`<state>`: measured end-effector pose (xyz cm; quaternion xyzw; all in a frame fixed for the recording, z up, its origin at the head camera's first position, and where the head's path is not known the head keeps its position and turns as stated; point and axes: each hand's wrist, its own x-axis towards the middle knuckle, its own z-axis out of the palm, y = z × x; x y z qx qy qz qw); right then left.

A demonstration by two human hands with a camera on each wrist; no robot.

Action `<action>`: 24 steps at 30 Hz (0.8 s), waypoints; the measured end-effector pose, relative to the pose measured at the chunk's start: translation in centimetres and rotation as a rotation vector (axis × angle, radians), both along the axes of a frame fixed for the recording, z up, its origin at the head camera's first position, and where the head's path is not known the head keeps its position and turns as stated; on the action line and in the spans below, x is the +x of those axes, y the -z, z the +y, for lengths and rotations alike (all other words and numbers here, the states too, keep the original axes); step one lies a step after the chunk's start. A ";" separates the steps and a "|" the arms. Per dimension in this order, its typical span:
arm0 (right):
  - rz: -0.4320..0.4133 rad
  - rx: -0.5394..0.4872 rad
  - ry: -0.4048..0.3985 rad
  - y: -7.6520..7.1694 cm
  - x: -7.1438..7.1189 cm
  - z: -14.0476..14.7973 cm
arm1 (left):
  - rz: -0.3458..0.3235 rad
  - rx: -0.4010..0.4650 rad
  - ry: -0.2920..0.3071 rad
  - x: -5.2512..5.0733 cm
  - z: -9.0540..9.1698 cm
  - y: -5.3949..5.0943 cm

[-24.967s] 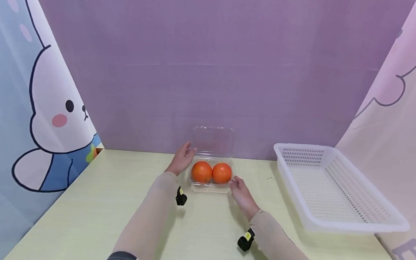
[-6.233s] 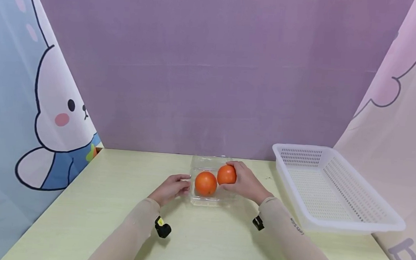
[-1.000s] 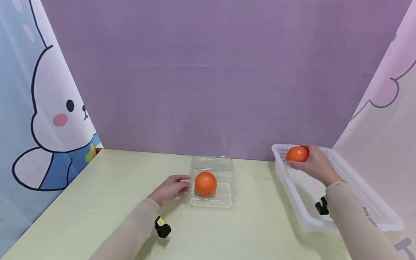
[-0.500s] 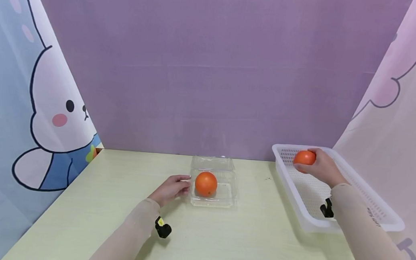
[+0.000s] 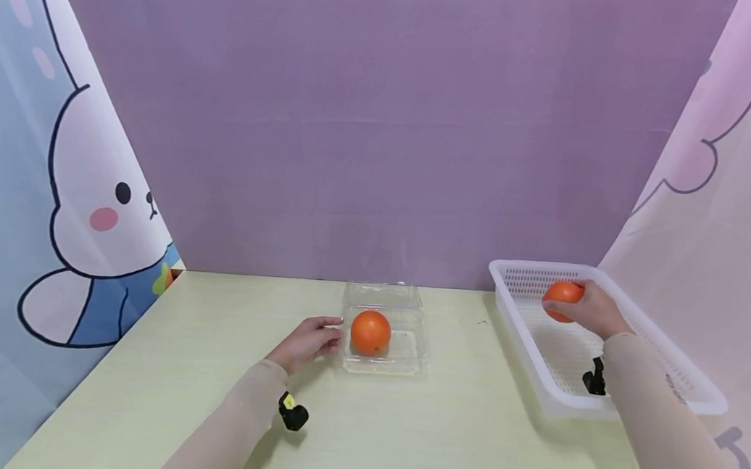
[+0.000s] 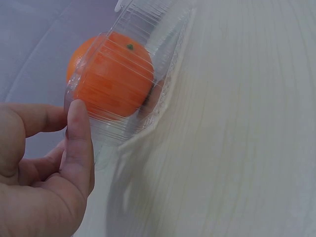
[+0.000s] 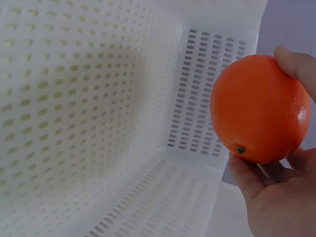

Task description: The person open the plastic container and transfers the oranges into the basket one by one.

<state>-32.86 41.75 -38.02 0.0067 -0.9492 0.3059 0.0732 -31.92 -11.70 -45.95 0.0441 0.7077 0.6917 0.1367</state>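
Observation:
My right hand grips an orange over the white perforated basket. The right wrist view shows that orange between thumb and fingers, above the basket floor. A second orange sits in the left half of the clear plastic box, whose lid stands folded back. At the box's left edge is my left hand. Seen from the left wrist, the left hand pinches the box's rim between thumb and finger, beside the orange.
The pale wooden table carries both containers, the box near its back middle and the basket at the right. Behind the table hangs a purple cloth. Printed cloths flank it, with a rabbit figure on the left one.
In the last second my right hand has moved right and nearer with its orange, deeper over the basket. Since the older view, that orange has left the box. My left hand has stayed put lately.

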 end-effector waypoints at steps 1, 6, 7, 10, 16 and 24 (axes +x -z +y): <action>-0.017 -0.009 0.006 0.1 0.0 0.2 | -0.001 0.000 -0.002 0.0 0.0 0.0; -0.070 -0.041 0.027 0.4 0.0 0.7 | 0.003 -0.001 -0.001 0.1 0.0 0.0; -0.073 -0.045 0.029 0.5 0.0 0.8 | 0.004 0.000 -0.001 0.1 0.0 0.0; -0.089 -0.057 0.026 0.4 0.1 0.9 | 0.006 0.005 -0.002 0.1 0.0 0.1; -0.116 -0.069 0.022 0.2 0.1 1.0 | 0.006 0.010 -0.001 -0.1 0.0 0.3; -0.138 -0.096 0.062 0.3 0.1 1.3 | -0.003 0.004 -0.001 -0.1 0.0 0.2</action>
